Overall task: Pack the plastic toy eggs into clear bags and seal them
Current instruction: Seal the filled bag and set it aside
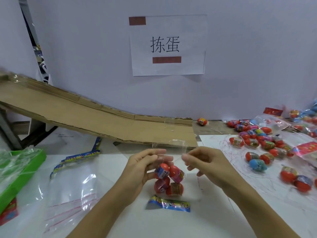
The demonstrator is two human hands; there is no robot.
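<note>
I noted both hands pinching the bag (pixel 169 170) mouth, left hand (pixel 142 167) and right hand (pixel 204 163); 4 eggs (pixel 169 181) hung directly below.

The clear bag (pixel 169 150) is thin glossy plastic film, pinched by the left hand (pixel 144 167) and right hand (pixel 205 162); the eggs (pixel 169 179) inside are smooth shiny plastic with printed wrappers. At 9 o'clock a stack of empty bags (pixel 68 191) gleams (red seal lines show through). At 10 o'clock the ramp (pixel 96 115) is matt brown corrugated cardboard, rough at the edges. At 12 o'clock hangs a matt paper sign (pixel 168 45). The table (pixel 240 220) looks like matt white paper.
</note>
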